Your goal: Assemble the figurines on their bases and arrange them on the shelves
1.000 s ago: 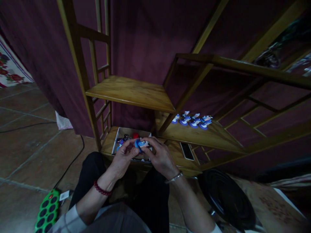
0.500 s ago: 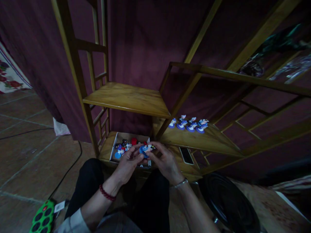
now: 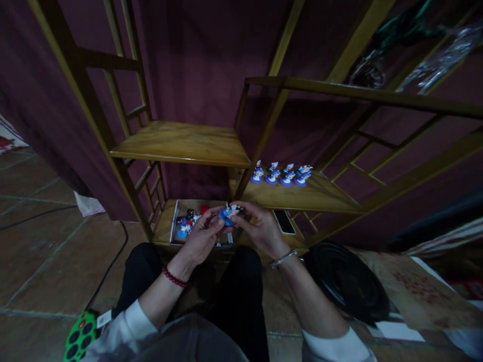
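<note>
Between both hands is a small figurine (image 3: 228, 215) with a blue base, held over the right side of a shallow box. My left hand (image 3: 202, 234) pinches it from the left, and my right hand (image 3: 260, 226) grips it from the right with the fingers closed. Below and to the left, the open box (image 3: 174, 226) on the low shelf holds several more figurines (image 3: 184, 229), some with blue bases, others dark or red. On the shelf to the right, several figurines with purple-blue bases (image 3: 287, 178) stand upright in two rows.
A phone (image 3: 284, 222) lies on the low shelf, right of my right hand. Wooden posts and a shelf board (image 3: 184, 143) frame the space above. A round black object (image 3: 347, 281) is at the right; a green power strip (image 3: 81, 337) with a cable lies on the floor.
My view has turned to the right. Both hands still hold the blue-based figurine, which now shows more of its base, tilted toward me.
</note>
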Demonstrator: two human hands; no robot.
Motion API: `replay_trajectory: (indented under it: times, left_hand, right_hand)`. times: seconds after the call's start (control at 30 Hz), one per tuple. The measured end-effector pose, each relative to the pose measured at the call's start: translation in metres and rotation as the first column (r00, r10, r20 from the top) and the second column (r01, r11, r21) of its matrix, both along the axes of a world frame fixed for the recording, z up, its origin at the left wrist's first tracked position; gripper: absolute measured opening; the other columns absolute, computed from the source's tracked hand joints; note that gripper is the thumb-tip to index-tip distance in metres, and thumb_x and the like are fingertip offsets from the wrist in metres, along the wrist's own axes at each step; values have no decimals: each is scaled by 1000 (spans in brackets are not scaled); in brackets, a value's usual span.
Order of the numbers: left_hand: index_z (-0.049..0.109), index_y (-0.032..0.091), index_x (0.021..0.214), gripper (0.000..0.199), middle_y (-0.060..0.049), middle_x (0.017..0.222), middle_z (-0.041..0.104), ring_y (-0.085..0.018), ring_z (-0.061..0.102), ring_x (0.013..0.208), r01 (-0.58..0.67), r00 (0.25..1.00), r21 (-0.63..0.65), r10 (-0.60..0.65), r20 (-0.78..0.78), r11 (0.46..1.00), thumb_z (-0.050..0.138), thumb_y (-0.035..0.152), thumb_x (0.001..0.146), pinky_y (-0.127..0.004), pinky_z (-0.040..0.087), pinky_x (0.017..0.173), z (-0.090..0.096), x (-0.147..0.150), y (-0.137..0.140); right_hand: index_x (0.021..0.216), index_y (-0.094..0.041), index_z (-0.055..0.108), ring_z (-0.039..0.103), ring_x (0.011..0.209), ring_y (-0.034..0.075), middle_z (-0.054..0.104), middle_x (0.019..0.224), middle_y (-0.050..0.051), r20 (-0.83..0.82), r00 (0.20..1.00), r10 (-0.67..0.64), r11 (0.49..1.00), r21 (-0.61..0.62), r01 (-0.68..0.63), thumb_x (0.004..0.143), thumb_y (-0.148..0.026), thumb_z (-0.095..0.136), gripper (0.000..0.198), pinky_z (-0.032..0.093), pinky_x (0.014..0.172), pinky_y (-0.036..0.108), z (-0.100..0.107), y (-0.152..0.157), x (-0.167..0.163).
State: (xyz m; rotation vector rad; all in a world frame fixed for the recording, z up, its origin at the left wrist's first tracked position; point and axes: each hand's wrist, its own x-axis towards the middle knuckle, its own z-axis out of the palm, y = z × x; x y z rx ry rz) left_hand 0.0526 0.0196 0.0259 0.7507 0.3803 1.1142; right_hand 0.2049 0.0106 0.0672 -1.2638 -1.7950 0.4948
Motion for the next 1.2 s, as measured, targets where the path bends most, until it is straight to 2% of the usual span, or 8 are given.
replay_trajectory:
  times: [0.13, 0.23, 0.37, 0.57, 0.7, 0.87, 1.03, 1.2]
  left_hand:
    - [61, 18, 98, 29, -2, 97, 65, -13, 63, 83, -22, 1000, 26, 23, -7, 999, 69, 19, 71, -26, 51, 76, 5, 0, 0]
    - [61, 18, 97, 28, -2, 98, 65, -12, 62, 84, -38, 999, 24, 38, -14, 999, 69, 18, 70, -24, 51, 76, 6, -1, -2]
    - [61, 19, 97, 29, -1, 99, 64, -12, 60, 88, -61, 998, 0, 61, 0, 998, 70, 17, 69, -23, 51, 76, 1, -1, -5]
    - [61, 19, 96, 29, -1, 96, 65, -12, 61, 88, -26, 1000, -33, 26, 11, 999, 70, 15, 69, -26, 50, 80, -5, 1, -8]
    - [62, 17, 95, 30, -1, 91, 66, -13, 61, 87, -57, 997, -74, 60, 46, 996, 71, 15, 67, -31, 49, 84, 1, 5, -7]
    - [63, 15, 91, 26, -2, 93, 66, -14, 61, 88, -104, 990, -93, 112, 86, 990, 71, 14, 66, -34, 47, 90, 9, 6, -6]
    - [63, 14, 90, 25, -3, 92, 66, -14, 61, 88, -135, 986, -78, 142, 86, 988, 71, 14, 66, -35, 45, 91, 11, 0, -9]
    - [64, 16, 96, 27, -4, 100, 64, -14, 59, 90, -158, 986, -29, 159, 49, 987, 70, 19, 69, -30, 47, 84, 8, -2, -14]
  right_hand:
    - [102, -22, 61, 61, 89, 17, 66, 99, 3, -27, 999, 24, 999, 29, -24, 77, -28, 61, 25, 48, 81, 30, 5, -1, -2]
    - [99, -22, 61, 60, 89, 17, 66, 96, 2, 13, 1000, 8, 998, 59, -9, 78, -27, 61, 22, 47, 81, 30, 8, -4, -6]
    - [97, -24, 61, 59, 90, 17, 66, 94, 1, 75, 997, -9, 996, 92, 2, 77, -28, 61, 20, 45, 82, 31, 5, -6, -9]
    - [100, -25, 61, 58, 92, 18, 65, 98, 2, 62, 998, 28, 997, 64, -32, 78, -29, 60, 23, 44, 84, 32, -2, -7, -6]
    - [106, -24, 59, 59, 93, 18, 64, 103, 3, -65, 998, -3, 999, 53, 7, 76, -31, 62, 31, 45, 85, 33, -5, -4, -5]
    - [101, -21, 60, 61, 90, 18, 66, 99, 4, -292, 956, 15, 1000, -19, -22, 74, -33, 63, 30, 48, 83, 32, -7, 2, -11]
    - [94, -20, 64, 62, 88, 18, 68, 95, 4, -343, 939, 30, 996, -72, -58, 72, -36, 64, 28, 48, 82, 33, -5, 0, -19]
    - [92, -20, 64, 62, 86, 18, 68, 93, 2, -373, 926, 52, 989, -109, -99, 71, -38, 64, 27, 48, 82, 33, -2, -2, -23]
